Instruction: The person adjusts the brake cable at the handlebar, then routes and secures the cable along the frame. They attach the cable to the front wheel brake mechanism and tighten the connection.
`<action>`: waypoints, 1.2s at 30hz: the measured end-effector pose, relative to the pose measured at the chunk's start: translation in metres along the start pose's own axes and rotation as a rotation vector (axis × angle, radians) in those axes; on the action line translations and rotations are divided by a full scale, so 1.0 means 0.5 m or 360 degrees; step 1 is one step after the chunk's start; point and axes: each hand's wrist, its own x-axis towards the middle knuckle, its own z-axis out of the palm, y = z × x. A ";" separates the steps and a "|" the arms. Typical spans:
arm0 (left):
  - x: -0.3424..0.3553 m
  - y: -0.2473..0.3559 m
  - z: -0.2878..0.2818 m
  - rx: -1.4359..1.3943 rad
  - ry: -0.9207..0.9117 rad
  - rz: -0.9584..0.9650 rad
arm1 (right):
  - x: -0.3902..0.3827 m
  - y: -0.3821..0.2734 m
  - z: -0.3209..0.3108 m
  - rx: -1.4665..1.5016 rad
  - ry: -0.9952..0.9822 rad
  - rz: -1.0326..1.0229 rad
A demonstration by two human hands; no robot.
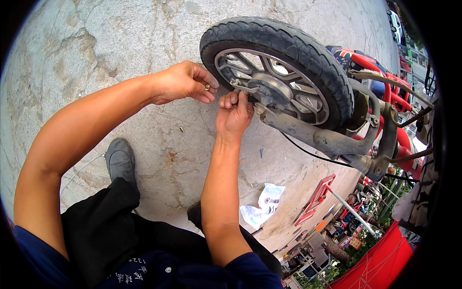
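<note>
My left hand [185,83] is closed beside the tyre, pinching a small brass-coloured metal piece [207,87] between thumb and fingers. At the wheel hub [272,91], my right hand [234,115] has its fingers curled just under the metal brake arm [244,86]. Whatever sits in those fingertips is hidden. The wheel [284,36] has a worn black tyre and grey spokes, and it is mounted in a dirty grey fork leg [308,130]. A black cable [313,155] runs along below that leg.
On the cracked concrete lie a tiny brass-coloured piece [181,129], a small grey piece [262,152] and a white plastic bag [263,204]. A thin pale cable [79,169] reaches my grey shoe [121,161]. Red bodywork [368,62], a red metal frame [315,200] and a red canopy [380,262] stand rightward.
</note>
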 end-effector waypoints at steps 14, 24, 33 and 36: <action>0.023 0.003 0.037 0.0282 0.0245 0.0290 | 0.005 0.007 -0.011 -0.0031 -0.0021 -0.0016; 0.043 0.003 0.067 0.0799 0.0486 0.0616 | 0.006 0.006 -0.013 -0.0021 -0.0018 -0.0007; 0.050 0.010 0.064 0.1065 0.0441 0.0802 | 0.006 0.007 -0.020 0.0001 -0.0002 0.0010; 0.047 0.014 0.073 0.0820 0.0527 0.0751 | 0.005 0.009 -0.012 0.0000 -0.0003 0.0010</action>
